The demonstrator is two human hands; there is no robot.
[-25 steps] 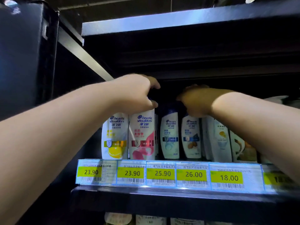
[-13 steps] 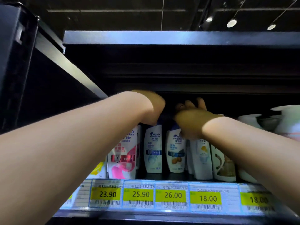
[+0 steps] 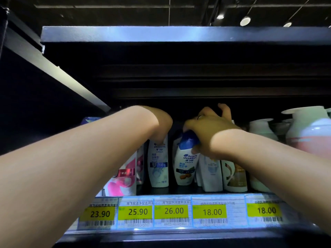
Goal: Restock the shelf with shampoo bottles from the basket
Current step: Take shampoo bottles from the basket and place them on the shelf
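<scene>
White shampoo bottles stand in a row on the dark shelf (image 3: 161,191). My right hand (image 3: 209,129) grips the blue cap of a white bottle with an almond label (image 3: 186,165), which leans to the left. My left hand (image 3: 161,122) reaches over the top of the white bottle with a blue label (image 3: 158,167); its fingers curl down on the bottle's top, which is hidden. A pink-labelled bottle (image 3: 123,178) stands further left, partly behind my left forearm. No basket is in view.
Price tags (image 3: 172,211) run along the shelf's front edge. More white bottles (image 3: 211,172) and a brown-labelled one (image 3: 234,176) stand to the right, then larger pump bottles (image 3: 308,129). The shelf above (image 3: 179,34) overhangs closely.
The view has tilted upward. My left hand moved from the pink bottle to the blue-labelled one. My right hand has tilted the almond-label bottle to the left.
</scene>
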